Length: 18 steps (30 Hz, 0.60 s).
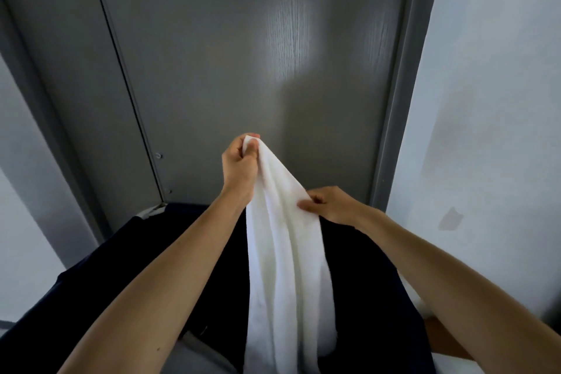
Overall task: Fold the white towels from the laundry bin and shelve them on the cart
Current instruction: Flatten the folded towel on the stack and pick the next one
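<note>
While the left hand (239,165) is pinching the soft white cotton towel (285,267) high, the right hand (329,205) is gripping its edge below, probably seeking a corner.

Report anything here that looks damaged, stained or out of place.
The white wall on the right has a grey patch that looks like chipped or scuffed paint, with a faint smudge above it. The towel looks clean and whole; nothing seems spilled.
</note>
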Each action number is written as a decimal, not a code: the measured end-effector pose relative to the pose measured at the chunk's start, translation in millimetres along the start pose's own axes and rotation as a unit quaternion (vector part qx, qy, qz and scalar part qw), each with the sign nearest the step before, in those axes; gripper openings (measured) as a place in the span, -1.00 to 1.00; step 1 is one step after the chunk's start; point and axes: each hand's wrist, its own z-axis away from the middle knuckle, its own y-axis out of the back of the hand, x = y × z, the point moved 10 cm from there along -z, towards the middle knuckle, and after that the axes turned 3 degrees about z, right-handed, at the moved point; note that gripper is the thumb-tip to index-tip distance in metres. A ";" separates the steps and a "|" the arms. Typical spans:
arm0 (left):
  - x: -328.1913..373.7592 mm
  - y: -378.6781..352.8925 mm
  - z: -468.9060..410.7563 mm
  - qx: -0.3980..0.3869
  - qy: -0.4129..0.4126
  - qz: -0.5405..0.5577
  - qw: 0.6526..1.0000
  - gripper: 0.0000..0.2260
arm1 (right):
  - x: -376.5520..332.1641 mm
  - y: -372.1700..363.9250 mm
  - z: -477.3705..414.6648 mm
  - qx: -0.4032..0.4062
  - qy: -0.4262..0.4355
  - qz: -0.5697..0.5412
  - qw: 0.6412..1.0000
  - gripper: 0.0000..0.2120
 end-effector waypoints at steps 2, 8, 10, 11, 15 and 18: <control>0.8 8.7 -4.2 0.019 -0.002 -0.009 1.000 -0.85 | -2.5 13.2 -4.9 0.017 0.021 0.083 0.996 -0.63; -13.5 40.7 -4.0 0.073 0.005 -0.036 0.997 -0.87 | -14.3 33.0 -4.7 0.083 0.074 0.169 0.979 -0.70; -18.6 46.2 -3.0 0.097 0.033 0.003 0.995 -0.86 | -12.7 29.1 -2.6 0.080 0.072 0.138 0.985 -0.73; -19.3 46.0 -3.3 0.107 0.054 0.037 0.992 -0.84 | -10.0 21.7 -1.5 0.068 0.066 0.121 0.988 -0.74; -11.0 47.4 -13.4 0.126 0.080 0.106 0.983 -0.82 | 14.5 -11.2 4.5 0.027 0.015 0.081 0.996 -0.62; -9.5 52.8 -15.7 0.095 0.054 -0.056 0.992 -0.83 | 35.2 4.8 7.0 0.079 -0.040 0.040 0.995 -0.63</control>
